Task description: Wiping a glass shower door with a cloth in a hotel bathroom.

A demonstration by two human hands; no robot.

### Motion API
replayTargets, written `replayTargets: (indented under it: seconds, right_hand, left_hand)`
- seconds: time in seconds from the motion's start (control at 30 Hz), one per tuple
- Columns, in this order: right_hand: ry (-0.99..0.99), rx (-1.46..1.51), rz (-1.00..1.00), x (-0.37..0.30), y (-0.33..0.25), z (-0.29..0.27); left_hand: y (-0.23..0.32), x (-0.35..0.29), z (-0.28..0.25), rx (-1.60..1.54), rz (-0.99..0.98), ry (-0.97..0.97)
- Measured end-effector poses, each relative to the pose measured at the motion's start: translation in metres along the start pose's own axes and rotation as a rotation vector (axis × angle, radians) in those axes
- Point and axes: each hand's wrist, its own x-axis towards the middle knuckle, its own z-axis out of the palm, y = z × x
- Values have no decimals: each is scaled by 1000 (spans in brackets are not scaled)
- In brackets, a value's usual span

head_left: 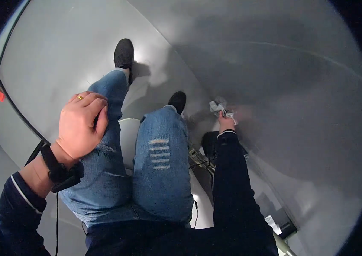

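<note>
My right hand (227, 123) is stretched forward, to the right of my right knee. Its fingers are closed on a crumpled, whitish, partly see-through piece that looks like thin plastic (218, 106). My left hand (81, 120) is over my left leg, back upward, with the fingers bent together and the thumb alongside. Nothing shows in that hand, though its palm is hidden. A ring is on one finger, and a dark watch (53, 164) is on the wrist.
I sit with my jeans-clad legs (159, 170) apart, dark shoes (124, 53) on a pale floor. A grey wall (309, 106) rises at the right. Dark items with cables (208, 164) stand beside my right leg. A black box with white paper (272, 224) lies lower right. Black-edged panels (19, 113) border the left.
</note>
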Motion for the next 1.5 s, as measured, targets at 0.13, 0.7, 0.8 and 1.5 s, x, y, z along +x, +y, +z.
replayTargets:
  seconds: [0.13,0.7,0.8,1.5]
  right_hand:
    - [100,38,-88,-6,-4,-16]
    - [456,1131,-275,-16,18,-67]
    - [-204,279,-29,-108,-138,-55]
    - [845,1992,351,-202,-190,-235]
  left_hand:
    - [-12,10,-17,2,18,10]
    - [-35,72,-52,60,179,-91]
    - [-104,50,-27,258,113,-248]
    - [6,103,48,562,665,-795]
